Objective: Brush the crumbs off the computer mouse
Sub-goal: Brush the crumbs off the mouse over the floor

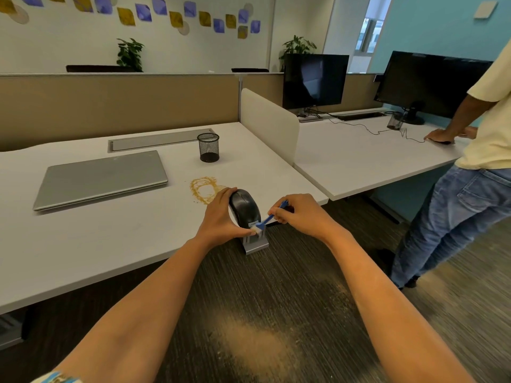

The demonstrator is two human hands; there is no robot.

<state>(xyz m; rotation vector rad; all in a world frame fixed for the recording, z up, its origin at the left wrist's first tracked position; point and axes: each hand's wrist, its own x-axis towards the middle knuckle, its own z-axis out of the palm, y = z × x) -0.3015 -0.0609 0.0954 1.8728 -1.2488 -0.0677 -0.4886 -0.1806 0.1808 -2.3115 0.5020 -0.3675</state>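
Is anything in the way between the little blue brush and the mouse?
Nothing visible is. The right hand pinches the blue brush, and its white bristles touch the near end of the computer mouse, which the left hand holds tilted up at the desk edge.

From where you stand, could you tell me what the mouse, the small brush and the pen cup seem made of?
The mouse looks like dark moulded plastic, smooth with a soft sheen. The brush seems plastic too: a thin, evenly blue handle with pale bristles, probably synthetic. The pen cup is likely black metal mesh; light shows through its fine grid.
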